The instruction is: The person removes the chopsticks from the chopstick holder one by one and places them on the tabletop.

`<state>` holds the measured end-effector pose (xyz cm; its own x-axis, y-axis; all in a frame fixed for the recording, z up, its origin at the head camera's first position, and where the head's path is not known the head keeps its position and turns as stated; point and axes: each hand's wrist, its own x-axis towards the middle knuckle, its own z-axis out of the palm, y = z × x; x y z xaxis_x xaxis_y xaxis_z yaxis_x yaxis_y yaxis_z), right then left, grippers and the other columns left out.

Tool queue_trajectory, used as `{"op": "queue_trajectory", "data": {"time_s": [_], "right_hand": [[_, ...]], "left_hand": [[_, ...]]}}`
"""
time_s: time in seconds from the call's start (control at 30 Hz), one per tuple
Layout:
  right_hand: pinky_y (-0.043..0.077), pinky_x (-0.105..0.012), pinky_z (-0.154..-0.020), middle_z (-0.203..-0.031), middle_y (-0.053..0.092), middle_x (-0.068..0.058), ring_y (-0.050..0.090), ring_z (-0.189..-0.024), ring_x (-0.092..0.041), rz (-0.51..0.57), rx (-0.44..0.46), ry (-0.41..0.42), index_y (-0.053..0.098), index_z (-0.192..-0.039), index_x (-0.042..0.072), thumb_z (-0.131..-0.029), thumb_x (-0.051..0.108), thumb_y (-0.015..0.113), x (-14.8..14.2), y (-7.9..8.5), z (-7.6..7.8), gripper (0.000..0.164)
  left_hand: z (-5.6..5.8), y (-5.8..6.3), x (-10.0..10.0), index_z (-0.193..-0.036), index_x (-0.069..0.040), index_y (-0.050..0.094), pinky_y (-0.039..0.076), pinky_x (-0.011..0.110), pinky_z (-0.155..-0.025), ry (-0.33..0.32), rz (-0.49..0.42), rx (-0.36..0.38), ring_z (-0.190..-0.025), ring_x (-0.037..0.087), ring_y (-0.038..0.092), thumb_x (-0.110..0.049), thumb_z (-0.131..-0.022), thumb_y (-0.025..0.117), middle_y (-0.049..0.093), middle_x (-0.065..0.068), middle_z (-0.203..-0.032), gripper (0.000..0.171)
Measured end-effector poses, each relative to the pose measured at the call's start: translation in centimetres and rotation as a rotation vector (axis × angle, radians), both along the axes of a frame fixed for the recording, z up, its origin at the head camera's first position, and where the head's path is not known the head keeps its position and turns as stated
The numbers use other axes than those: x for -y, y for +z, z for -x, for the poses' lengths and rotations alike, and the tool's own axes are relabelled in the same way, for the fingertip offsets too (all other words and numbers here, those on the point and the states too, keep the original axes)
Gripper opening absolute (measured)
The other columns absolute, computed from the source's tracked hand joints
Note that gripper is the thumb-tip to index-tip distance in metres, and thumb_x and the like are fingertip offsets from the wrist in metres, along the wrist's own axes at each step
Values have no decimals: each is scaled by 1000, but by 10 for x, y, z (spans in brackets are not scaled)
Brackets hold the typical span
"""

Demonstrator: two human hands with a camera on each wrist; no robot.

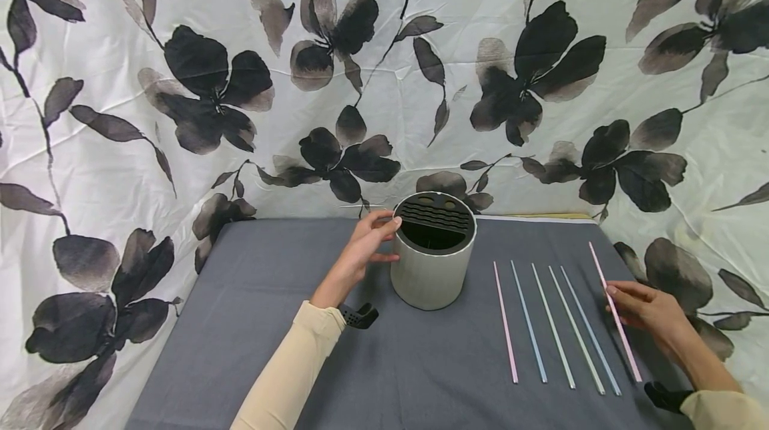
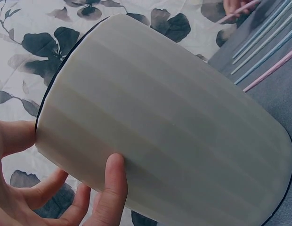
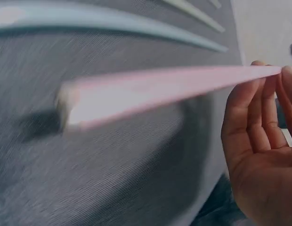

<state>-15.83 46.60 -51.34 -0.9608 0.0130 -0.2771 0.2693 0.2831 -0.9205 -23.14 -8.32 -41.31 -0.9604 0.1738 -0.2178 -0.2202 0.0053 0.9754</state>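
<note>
A pale cylindrical container (image 1: pixel 429 276) stands upright on the grey cloth. Its round top has a black ridged insert (image 1: pixel 435 213) over the far half and a dark opening at the near half. My left hand (image 1: pixel 366 243) touches its left side, fingertips at the rim and on the wall (image 2: pixel 174 117). At the far right, my right hand (image 1: pixel 649 313) pinches a thin pink straw (image 1: pixel 625 346) near its middle. The straw's near end (image 3: pixel 99 103) lies close over the cloth, with a shadow beside it.
Between the container and my right hand, several straws lie side by side: a pink one (image 1: pixel 506 323), blue ones (image 1: pixel 529 320) and pale green ones (image 1: pixel 554 326). A white curtain (image 1: pixel 420 143) with dark flowers hangs behind the grey-covered table (image 1: pixel 258 270).
</note>
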Motion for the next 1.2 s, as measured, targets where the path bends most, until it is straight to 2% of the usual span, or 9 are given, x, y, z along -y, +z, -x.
{"op": "queue_trajectory", "data": {"time_s": [0.1, 0.23, 0.3, 0.37, 0.47, 0.53, 0.67, 0.9, 1.2], "right_hand": [[64, -23, -68, -92, 74, 25, 69, -83, 4, -77, 40, -3, 79, -109, 40, -106, 25, 64, -5, -9, -3, 21], [65, -25, -68, -88, 70, 25, 66, -81, 3, -177, 74, 8, 76, -100, 49, -106, 32, 65, -7, -15, -3, 21], [64, -26, -68, -86, 69, 23, 65, -79, 2, -233, 81, 13, 77, -102, 44, -105, 35, 66, -6, -16, -2, 15], [65, -27, -68, -87, 70, 18, 65, -78, 0, -294, 80, 24, 80, -113, 25, -105, 36, 65, -3, -17, 1, 20], [65, -29, -66, -90, 74, 6, 66, -77, -3, -389, 59, 47, 68, -127, -8, -106, 33, 64, 4, -16, 5, 46], [65, -29, -63, -91, 75, -1, 66, -74, -5, -458, 27, 72, 60, -130, -16, -107, 28, 62, 8, -17, 8, 50], [63, -29, -57, -89, 75, -9, 65, -70, -7, -565, -36, 77, 65, -122, -14, -106, 22, 62, 15, -19, 7, 40], [58, -28, -51, -83, 74, -9, 63, -65, -10, -675, -92, 23, 69, -113, -8, -102, 18, 65, 24, -19, 0, 29], [54, -26, -48, -81, 73, -8, 61, -60, -8, -743, -150, -15, 71, -110, -6, -102, 19, 65, 24, -16, -5, 27]], "left_hand": [[0, 0, 0, -149, -15, 53, 69, 46, -83, -1, 4, 1, -137, 39, 53, -39, -101, 69, 54, 17, -148, 55], [0, 0, 0, -149, -16, 53, 68, 47, -84, -4, 2, 2, -137, 39, 53, -39, -101, 69, 54, 16, -148, 55], [0, 0, 0, -149, -16, 53, 68, 47, -85, -5, 1, 2, -136, 39, 53, -39, -101, 70, 54, 16, -148, 55], [1, -1, 0, -149, -16, 53, 69, 46, -84, -3, 0, 3, -136, 39, 53, -38, -101, 70, 54, 16, -148, 55], [2, -2, 0, -149, -16, 54, 69, 45, -82, 1, -1, 3, -136, 39, 53, -38, -101, 70, 54, 16, -147, 55], [3, -2, 0, -149, -16, 53, 69, 45, -82, 3, -1, 3, -136, 39, 54, -38, -101, 70, 54, 16, -147, 56], [3, -2, -1, -150, -16, 53, 69, 43, -80, 5, -2, 7, -136, 38, 54, -38, -101, 70, 54, 16, -148, 56], [5, -1, -3, -150, -16, 52, 69, 42, -80, -3, -3, 10, -136, 38, 54, -38, -101, 70, 54, 15, -149, 56], [7, 0, -6, -149, -14, 52, 69, 41, -78, -10, 8, 5, -132, 37, 55, -37, -102, 68, 53, 16, -149, 54]]}}
